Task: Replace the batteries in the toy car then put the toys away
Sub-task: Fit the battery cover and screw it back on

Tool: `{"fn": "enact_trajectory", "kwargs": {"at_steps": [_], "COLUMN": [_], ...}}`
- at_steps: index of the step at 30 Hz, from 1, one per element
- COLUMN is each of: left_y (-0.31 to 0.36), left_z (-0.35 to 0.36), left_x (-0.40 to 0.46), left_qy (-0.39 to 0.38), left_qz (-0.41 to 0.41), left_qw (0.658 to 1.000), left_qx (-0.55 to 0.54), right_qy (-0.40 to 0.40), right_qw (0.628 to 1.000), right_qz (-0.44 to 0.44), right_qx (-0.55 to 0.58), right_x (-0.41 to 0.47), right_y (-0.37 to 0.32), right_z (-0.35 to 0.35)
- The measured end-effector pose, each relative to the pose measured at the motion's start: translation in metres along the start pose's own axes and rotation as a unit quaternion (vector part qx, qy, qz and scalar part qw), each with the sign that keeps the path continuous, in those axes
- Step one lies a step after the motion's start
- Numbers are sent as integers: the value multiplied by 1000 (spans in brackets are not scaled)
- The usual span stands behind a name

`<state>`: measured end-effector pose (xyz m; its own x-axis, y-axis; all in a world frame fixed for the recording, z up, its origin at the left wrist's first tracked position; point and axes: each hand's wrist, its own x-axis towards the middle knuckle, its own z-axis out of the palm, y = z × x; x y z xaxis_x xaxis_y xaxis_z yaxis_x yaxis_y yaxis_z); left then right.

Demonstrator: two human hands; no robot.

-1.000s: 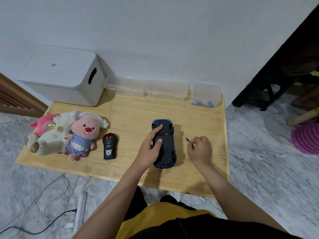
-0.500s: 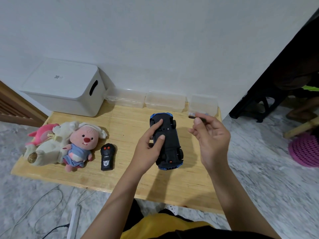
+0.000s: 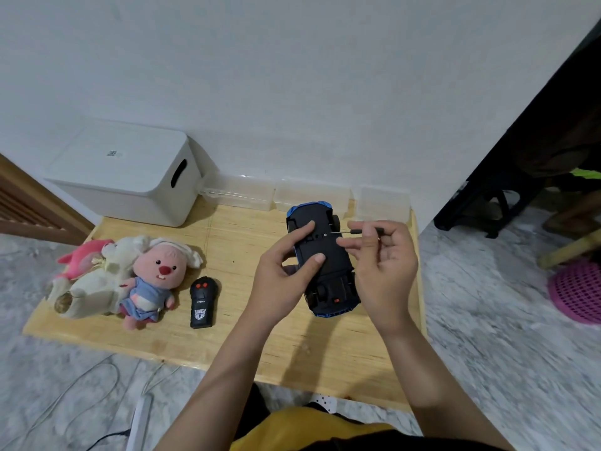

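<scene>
Toy car (image 3: 325, 255) — black underside up, blue edges showing — is held above the wooden worktop (image 3: 227, 333). The left hand (image 3: 281, 278) grips its side, fingers curled over the chassis. The right hand (image 3: 383, 262) pinches a small screwdriver (image 3: 361, 230) — its tip meets the underside just beyond the left fingers.

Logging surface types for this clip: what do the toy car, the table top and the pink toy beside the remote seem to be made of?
Toy car: likely hard plastic, matte black underside with blue edges, moulded ribs.
Table top: looks like light wood or a wood-look laminate, visible grain lines, satin finish.
Pink plush toy: soft fabric, fuzzy nap, with a blue cloth dress.
</scene>
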<state>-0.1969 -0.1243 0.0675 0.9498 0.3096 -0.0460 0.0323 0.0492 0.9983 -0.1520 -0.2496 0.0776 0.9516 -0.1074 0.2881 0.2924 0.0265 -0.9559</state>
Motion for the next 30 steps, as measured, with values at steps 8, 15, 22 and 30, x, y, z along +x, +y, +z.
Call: {"fn": "enact_trajectory", "kwargs": {"at_steps": [8, 15, 22, 30], "left_y": [4, 7, 9, 9], "left_z": [3, 5, 5, 4], "left_x": [0, 1, 1, 0], "left_qy": [-16, -31, -35, -38], "left_qz": [-1, 1, 15, 13], "left_qw": [1000, 999, 999, 999], "left_qx": [-13, -15, -13, -8], "right_qy": [2, -5, -9, -13], "right_qw": [993, 999, 993, 994], "right_qz": [69, -33, -112, -109], "right_qx": [98, 25, -29, -20], "right_x": [2, -2, -2, -4], "right_y": [-9, -5, 0, 0], "right_z": [-1, 1, 1, 2]}}
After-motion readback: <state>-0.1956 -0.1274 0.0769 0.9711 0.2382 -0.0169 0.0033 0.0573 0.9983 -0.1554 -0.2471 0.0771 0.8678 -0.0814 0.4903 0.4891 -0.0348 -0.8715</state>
